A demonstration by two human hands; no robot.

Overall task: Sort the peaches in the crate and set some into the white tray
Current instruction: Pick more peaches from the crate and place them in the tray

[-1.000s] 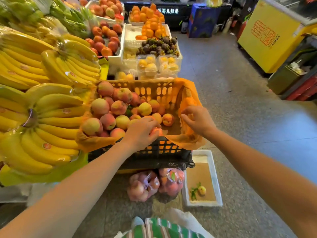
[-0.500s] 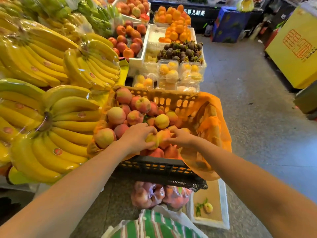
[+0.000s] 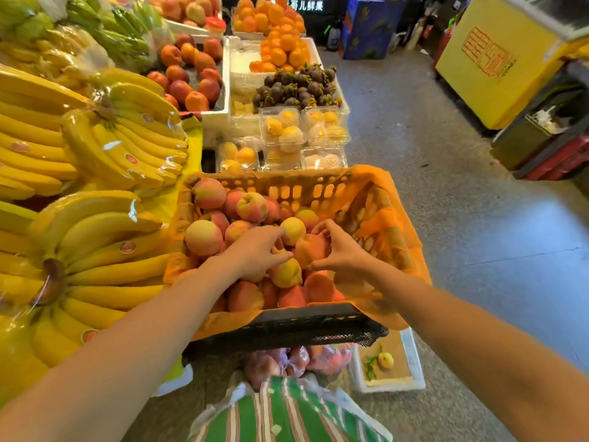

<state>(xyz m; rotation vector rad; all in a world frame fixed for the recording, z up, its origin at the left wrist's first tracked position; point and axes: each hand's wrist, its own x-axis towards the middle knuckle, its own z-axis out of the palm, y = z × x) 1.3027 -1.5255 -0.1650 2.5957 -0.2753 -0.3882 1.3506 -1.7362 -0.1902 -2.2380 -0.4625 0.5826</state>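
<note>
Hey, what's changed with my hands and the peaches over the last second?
The right hand let go of the orange liner at the right rim of the crate, moved left into it, and now curls its fingers round a reddish peach. The left hand moved from the near edge further in; whether it grips anything is unclear. The white tray still holds its lone peach.

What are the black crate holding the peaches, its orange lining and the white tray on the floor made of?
Black latticed crate: rigid moulded plastic by its even grid of holes, matt. Orange lining: thin plastic film, probably; it wrinkles, drapes over the rim and lets light through. White floor tray: likely foam, given thick, matt, chalky walls; a brown cardboard-looking sheet lines it.
</note>
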